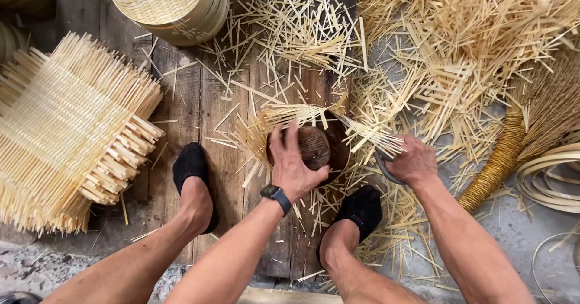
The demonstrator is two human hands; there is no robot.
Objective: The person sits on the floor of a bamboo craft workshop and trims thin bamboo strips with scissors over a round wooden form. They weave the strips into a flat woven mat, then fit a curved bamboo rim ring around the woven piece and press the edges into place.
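A small woven mat of pale bamboo strips (302, 118) lies over a round dark wooden block (317, 147) on the plank floor (199, 108) between the person's feet. The left hand (293, 162) presses fingers spread on the block's top, pinning the mat. The right hand (414, 159) is clenched on grey shears (382, 162) at the mat's right fringe. Loose strip ends ring the mat: trimming looks partway. A stack of untrimmed square mats (69, 129) waits left; round finished trays (172, 5) stand above; offcuts (459, 50) litter the right.

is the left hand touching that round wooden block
Touching. The head view shows the left hand pressed flat on the round wooden block, fingers spread over its top with no gap.
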